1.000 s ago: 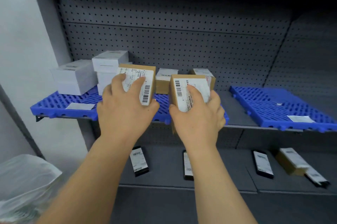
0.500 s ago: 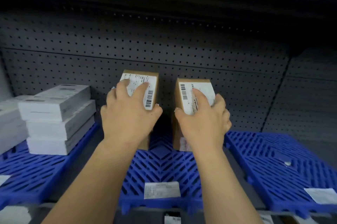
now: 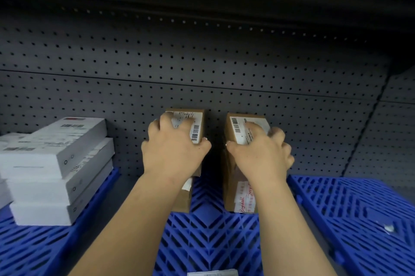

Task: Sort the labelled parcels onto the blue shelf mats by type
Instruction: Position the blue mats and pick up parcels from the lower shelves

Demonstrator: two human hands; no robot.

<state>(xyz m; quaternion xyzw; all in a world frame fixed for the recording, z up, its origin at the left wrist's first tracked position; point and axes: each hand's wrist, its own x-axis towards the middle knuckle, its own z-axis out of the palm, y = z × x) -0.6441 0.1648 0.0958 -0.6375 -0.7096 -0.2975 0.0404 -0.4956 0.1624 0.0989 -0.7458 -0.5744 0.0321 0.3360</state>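
Two brown cardboard parcels with white barcode labels sit at the back of the middle blue mat (image 3: 208,237), each on top of another brown parcel. My left hand (image 3: 173,152) grips the left top parcel (image 3: 195,123) from above. My right hand (image 3: 260,154) grips the right top parcel (image 3: 238,127) the same way. Below it a brown parcel with red writing (image 3: 243,197) stands on the mat. The lower left parcel (image 3: 184,199) is mostly hidden by my forearm.
Three stacked white boxes (image 3: 58,170) stand on the left blue mat (image 3: 33,251). The right blue mat (image 3: 359,215) carries only a small white scrap. A grey pegboard wall (image 3: 202,73) closes the back. A white label tag (image 3: 213,273) hangs at the middle mat's front edge.
Both hands have carried the brown parcels forward and down to the back of the middle mat, onto the parcels standing there. The view has moved closer to the shelf.
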